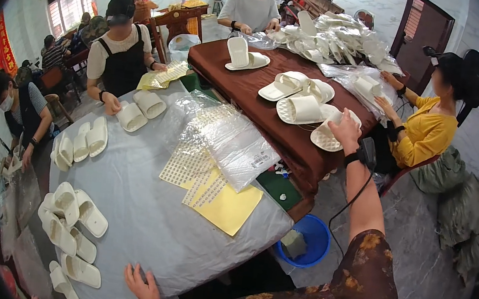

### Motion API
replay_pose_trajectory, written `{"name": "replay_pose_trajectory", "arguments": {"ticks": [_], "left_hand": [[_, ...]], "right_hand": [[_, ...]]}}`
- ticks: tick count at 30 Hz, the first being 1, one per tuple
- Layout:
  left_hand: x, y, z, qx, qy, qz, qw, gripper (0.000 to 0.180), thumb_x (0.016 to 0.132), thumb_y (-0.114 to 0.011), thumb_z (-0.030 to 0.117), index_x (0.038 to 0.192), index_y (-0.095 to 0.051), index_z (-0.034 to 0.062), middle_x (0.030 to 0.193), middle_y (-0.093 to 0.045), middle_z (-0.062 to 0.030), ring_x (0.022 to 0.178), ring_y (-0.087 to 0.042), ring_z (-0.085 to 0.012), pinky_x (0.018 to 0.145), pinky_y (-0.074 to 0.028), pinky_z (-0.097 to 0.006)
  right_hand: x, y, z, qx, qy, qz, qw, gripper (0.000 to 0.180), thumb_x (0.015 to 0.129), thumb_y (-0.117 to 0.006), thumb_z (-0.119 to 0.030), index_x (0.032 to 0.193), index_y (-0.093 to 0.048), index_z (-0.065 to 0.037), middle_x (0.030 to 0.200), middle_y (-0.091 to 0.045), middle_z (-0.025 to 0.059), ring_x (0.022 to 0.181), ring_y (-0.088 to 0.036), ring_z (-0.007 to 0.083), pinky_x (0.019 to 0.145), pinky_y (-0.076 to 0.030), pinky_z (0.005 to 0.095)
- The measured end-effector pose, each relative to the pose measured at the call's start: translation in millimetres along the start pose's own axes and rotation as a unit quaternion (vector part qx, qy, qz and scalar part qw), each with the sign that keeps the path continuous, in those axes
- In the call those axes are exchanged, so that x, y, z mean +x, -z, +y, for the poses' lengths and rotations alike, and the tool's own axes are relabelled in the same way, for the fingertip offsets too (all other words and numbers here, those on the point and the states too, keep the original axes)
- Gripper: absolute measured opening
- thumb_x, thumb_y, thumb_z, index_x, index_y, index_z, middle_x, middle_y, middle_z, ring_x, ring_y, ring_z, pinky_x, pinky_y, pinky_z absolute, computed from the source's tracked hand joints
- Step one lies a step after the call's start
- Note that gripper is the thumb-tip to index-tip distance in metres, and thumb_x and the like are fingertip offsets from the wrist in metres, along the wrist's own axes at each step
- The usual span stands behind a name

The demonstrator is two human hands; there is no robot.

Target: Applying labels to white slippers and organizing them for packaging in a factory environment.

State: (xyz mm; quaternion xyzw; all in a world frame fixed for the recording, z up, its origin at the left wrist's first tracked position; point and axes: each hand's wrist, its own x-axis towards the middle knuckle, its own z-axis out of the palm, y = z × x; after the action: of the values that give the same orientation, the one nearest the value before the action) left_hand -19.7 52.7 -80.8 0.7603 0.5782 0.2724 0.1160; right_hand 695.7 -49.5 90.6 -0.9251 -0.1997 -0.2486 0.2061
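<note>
white slipper, qty 1, touches r hand.

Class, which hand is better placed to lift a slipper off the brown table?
Probably the right hand: it is at a white slipper there; the left hand rests on the grey table.

Right hand stretched forward — left hand low, fingers spread.
</note>
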Motion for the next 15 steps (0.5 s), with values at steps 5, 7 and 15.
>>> {"name": "replay_pose_trajectory", "arguments": {"ticks": [5,7,15], "left_hand": [[5,-3,11,0.007,0.0,0.001,1.0,0.043,0.09,-0.059,0.023,0.124,-0.056,-0.0026,0.141,-0.043,-0.0259,0.134,-0.035,-0.0435,0.11,-0.027,-0.054],[-11,10,3,0.041,0.024,0.021,0.999,0.042,0.091,-0.059,0.022,0.125,-0.056,-0.0027,0.143,-0.042,-0.0236,0.133,-0.036,-0.0412,0.111,-0.027,-0.05],[-14,7,3,0.021,0.012,0.037,0.999,0.044,0.086,-0.065,0.025,0.123,-0.058,0.0013,0.136,-0.048,-0.0248,0.129,-0.039,-0.0433,0.109,-0.03,-0.053]], "right_hand": [[34,-13,21,0.186,0.022,-0.21,0.96,0.078,0.076,-0.076,-0.023,0.144,-0.041,-0.006,0.128,-0.058,0.0224,0.115,-0.058,0.0393,0.099,-0.045,0.0519],[22,-26,-41,0.305,-0.041,-0.288,0.907,0.079,0.076,-0.076,-0.018,0.145,-0.039,-0.003,0.124,-0.06,0.0202,0.105,-0.062,0.0333,0.09,-0.049,0.0474],[32,-88,-38,0.572,-0.192,-0.434,0.669,0.021,0.086,-0.061,-0.006,0.105,-0.065,0.003,0.1,-0.07,0.0122,0.084,-0.069,0.0265,0.075,-0.057,0.0403]]}}
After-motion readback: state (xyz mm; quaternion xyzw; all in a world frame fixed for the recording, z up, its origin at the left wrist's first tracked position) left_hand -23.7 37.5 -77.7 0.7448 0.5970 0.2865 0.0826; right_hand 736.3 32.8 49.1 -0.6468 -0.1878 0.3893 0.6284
